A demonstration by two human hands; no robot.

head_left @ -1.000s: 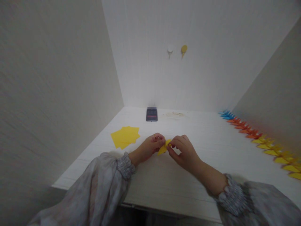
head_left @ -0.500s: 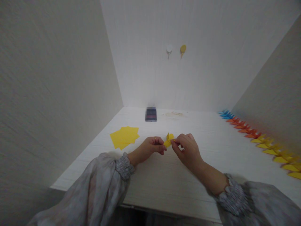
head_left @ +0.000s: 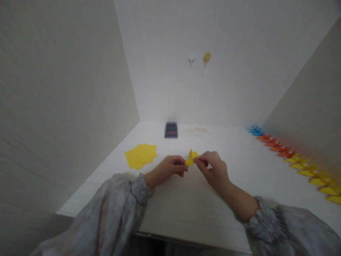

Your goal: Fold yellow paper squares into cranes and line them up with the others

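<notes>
**Two hands pinch a folded yellow paper over a white desk**

Pale walls close in on three sides of a white wood-grain table (head_left: 186, 206), w/ a person's grey gathered sleeves (head_left: 117, 209) coming in from the near edge. Along the table's right side, near to far, runs a row of folded paper shapes (head_left: 298, 161): yellow nearest, then orange, then blue at the far end. At left lies a fanned stack of flat yellow paper squares (head_left: 140, 155), well apart from the hands.

At centre, the left hand (head_left: 170, 168) and right hand (head_left: 214, 170) meet just above the tabletop. Both are closed in a fingertip pinch on a small folded yellow paper piece (head_left: 191, 158). The left takes its lower-left end, the right its right-hand side, and a pointed flap stands up btwn them. The piece is held off the table, approx. midway btwn stack and row.

Far behind it, by the back wall, sits a small dark box (head_left: 171, 129), its face blurred. A white wall hook (head_left: 191, 58) and a yellow wall hook (head_left: 207, 57) hang higher up. A thin ring (head_left: 175, 157) shows on a left-hand finger.

The paper looks feather-light, thin and easily creased or torn. It prob. handles best gripped lightly at folded edges and corners, where the layers are stiffest, not on the loose flap.
</notes>
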